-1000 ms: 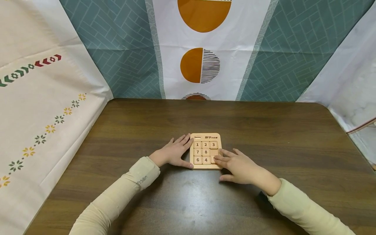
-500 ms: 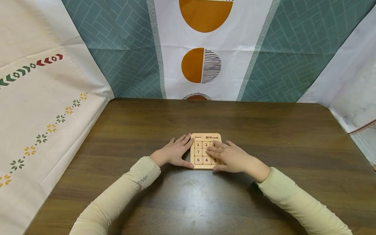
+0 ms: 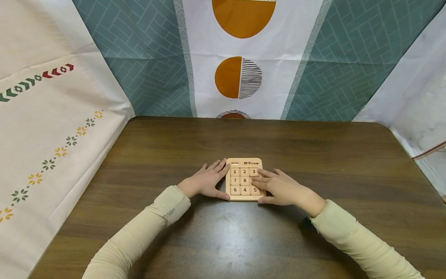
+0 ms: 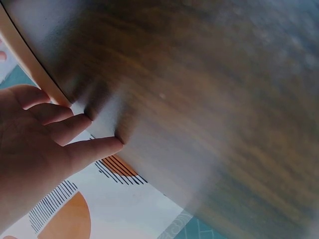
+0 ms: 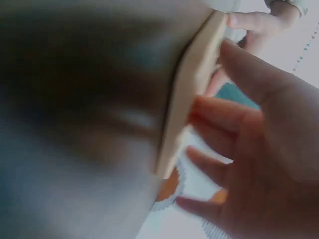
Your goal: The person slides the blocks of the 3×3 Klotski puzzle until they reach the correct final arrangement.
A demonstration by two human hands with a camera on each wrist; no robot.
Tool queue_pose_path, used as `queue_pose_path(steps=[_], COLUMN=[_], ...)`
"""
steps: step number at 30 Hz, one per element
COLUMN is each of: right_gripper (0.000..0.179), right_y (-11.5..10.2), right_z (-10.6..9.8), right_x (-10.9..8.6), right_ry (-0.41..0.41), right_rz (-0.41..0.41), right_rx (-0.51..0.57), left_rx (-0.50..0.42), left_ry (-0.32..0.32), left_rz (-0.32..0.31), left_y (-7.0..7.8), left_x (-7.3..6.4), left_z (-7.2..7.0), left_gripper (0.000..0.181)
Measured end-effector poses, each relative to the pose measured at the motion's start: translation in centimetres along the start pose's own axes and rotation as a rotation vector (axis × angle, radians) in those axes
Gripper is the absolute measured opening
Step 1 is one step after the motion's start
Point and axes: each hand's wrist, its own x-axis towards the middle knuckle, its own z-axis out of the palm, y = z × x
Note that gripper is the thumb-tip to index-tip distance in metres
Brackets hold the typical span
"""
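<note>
A wooden number sliding puzzle [image 3: 244, 198] lies flat on the table, its tiles reading 1, 2, 3 on top, 7, 8 in the middle and 6, 4, 5 below. My left hand [image 3: 208, 182] rests along its left edge, fingers spread and thumb at the lower corner. Over the right side reaches my right hand [image 3: 280, 190], its fairly straight fingertips at the 3 tile [image 3: 253, 171] and the right middle spot, which they partly hide. The thumb is by the lower right corner. In the right wrist view, the puzzle's side [image 5: 187, 99] shows beyond the fingers.
The dark wood-grain table [image 3: 167, 143] surrounds the puzzle. Behind its far edge hangs a teal and white patterned cloth [image 3: 240, 48]. A cream embroidered cloth [image 3: 87, 155] drapes along the left, and a pale cloth [image 3: 414, 89] covers the right side.
My right hand moved from the 5 tile leftward and up over the 3 and 8, then drew back slightly right, uncovering them. The left hand and the puzzle have stayed in place.
</note>
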Motion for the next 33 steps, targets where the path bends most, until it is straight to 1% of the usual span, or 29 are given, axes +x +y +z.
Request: queue_pose_path(steps=[6, 12, 21, 25, 29, 33], right_gripper=[0.064, 0.063, 0.059, 0.058, 0.059, 0.062], right_y=[-0.2, -0.6, 0.4, 0.6, 0.2, -0.5], right_z=[0.2, 0.0, -0.3, -0.4, -0.6, -0.7], right_x=[0.5, 0.9, -0.5, -0.7, -0.2, 1.2], right_ry=[0.063, 0.031, 0.021, 0.023, 0.036, 0.038], right_rz=[-0.052, -0.061, -0.021, -0.028, -0.038, -0.062], right_rx=[0.002, 0.011, 0.025, 0.013, 0.005, 0.012], left_rx=[-0.003, -0.002, -0.01, -0.008, -0.002, 0.002], left_ry=[-0.006, -0.008, -0.012, -0.012, -0.01, -0.011], left_rz=[-0.007, -0.01, -0.01, -0.007, -0.003, -0.008], left_y=[0.1, 0.1, 0.1, 0.1, 0.1, 0.1], left_x=[0.1, 0.1, -0.1, -0.1, 0.0, 0.0], left_z=[-0.1, 0.0, -0.2, -0.2, -0.1, -0.2], left_gripper=[0.104, 0.104, 0.104, 0.104, 0.104, 0.104])
